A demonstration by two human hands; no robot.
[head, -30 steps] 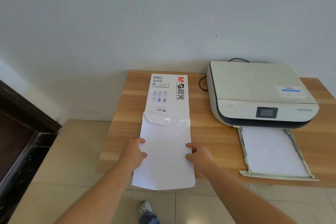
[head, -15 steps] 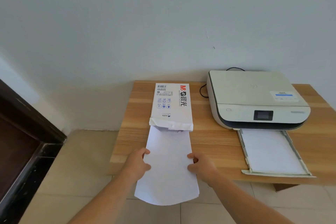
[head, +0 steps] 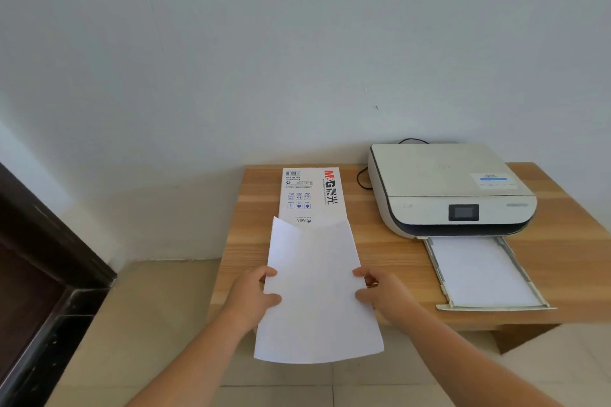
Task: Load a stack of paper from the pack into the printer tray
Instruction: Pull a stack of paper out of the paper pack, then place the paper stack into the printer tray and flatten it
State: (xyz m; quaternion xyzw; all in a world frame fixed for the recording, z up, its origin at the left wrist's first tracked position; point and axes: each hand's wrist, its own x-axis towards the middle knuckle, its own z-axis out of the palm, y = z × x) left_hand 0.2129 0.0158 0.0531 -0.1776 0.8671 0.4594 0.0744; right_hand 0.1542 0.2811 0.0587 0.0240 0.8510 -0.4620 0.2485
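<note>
The desk (head: 380, 261) carries the printer (head: 449, 188) at 2 o'clock, its tray (head: 441, 277) holding sheets. The pack (head: 309, 195) lies at 12. The paper stack (head: 317, 291) is lifted at centre, left hand (head: 251, 299) and right hand (head: 383, 294) each with a pinching grip on its sides.

A: The paper (head: 317, 294) is plain white. The pack (head: 309, 195) is white with a red and black logo and small blue icons.

B: The printer (head: 449, 188) is cream with a dark band. The table (head: 390, 251) shows light wood stripes.
</note>
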